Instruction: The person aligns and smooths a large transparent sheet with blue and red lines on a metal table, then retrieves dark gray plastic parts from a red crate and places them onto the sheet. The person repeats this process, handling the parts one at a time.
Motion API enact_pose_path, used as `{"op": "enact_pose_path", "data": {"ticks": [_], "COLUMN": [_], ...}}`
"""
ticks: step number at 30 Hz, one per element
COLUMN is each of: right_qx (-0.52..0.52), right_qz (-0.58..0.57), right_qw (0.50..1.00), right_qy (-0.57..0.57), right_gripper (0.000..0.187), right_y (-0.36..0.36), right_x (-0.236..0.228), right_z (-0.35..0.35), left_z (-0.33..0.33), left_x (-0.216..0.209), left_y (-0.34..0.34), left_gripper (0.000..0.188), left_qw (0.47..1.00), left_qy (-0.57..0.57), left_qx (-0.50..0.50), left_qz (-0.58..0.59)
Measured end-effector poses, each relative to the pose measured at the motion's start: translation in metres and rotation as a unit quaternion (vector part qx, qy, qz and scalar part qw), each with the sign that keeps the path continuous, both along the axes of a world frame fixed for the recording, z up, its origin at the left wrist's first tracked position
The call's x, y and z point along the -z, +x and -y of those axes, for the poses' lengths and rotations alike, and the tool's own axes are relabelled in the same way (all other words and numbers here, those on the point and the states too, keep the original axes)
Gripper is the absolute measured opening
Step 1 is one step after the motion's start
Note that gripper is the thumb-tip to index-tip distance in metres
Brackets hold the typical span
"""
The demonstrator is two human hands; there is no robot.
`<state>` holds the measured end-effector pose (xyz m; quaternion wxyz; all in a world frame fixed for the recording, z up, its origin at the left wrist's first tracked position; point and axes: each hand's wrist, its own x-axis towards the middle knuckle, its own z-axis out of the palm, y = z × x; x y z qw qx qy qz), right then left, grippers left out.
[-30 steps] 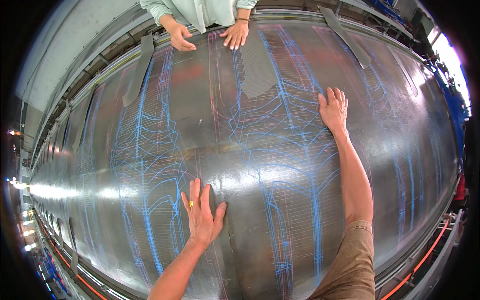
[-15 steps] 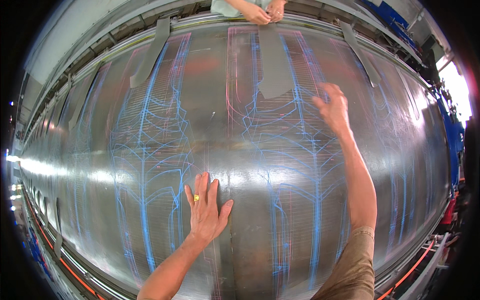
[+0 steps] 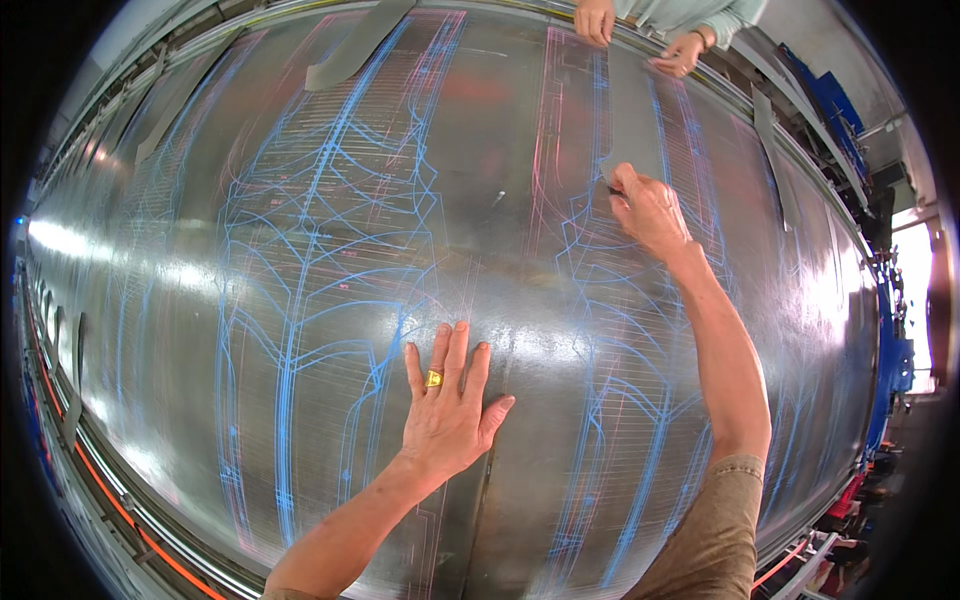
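My left hand (image 3: 447, 420), with a yellow ring, lies with spread fingers on a broad metal sheet (image 3: 480, 120) marked with blue and pink lines. Farther off to the right, my right hand (image 3: 650, 212) is closed at the near end of a flat grey strip (image 3: 632, 110). Its thumb and fingertips pinch the strip's lower corner, where a small dark edge shows. The fingers partly hide that end. Across the sheet, another person's hands (image 3: 677, 55) are at the strip's far end, one on either side of it.
More grey strips hang over the far edge, one at the left (image 3: 358, 45) and one at the right (image 3: 773, 150). A metal rail with an orange line (image 3: 130, 525) runs along the near edge. Blue machinery (image 3: 895, 350) stands past the right end.
My right hand has come to the strip's near end and closed on it. The other person's hands have moved apart. The view has turned; my left hand still rests flat on the sheet.
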<state>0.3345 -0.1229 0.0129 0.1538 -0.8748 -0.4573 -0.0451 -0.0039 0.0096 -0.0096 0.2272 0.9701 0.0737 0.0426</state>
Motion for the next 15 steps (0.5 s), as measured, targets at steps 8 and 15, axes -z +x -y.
{"op": "enact_pose_path", "data": {"ticks": [8,15], "right_qx": [0.005,0.016], "right_qz": [0.074,0.027], "right_qw": [0.996,0.999], "right_qy": [-0.045,0.035], "right_gripper": [0.019,0.023], "right_y": [0.004,0.011], "right_x": [0.011,0.017], "right_z": [-0.012,-0.012], "left_z": [-0.002,-0.002], "left_x": [0.000,0.002], "left_y": [0.000,-0.001], "left_gripper": [0.063,0.064], "left_qw": [1.000,1.000], "left_qy": [-0.007,0.001], "left_qx": [0.002,0.008], "left_qz": [-0.002,-0.006]}}
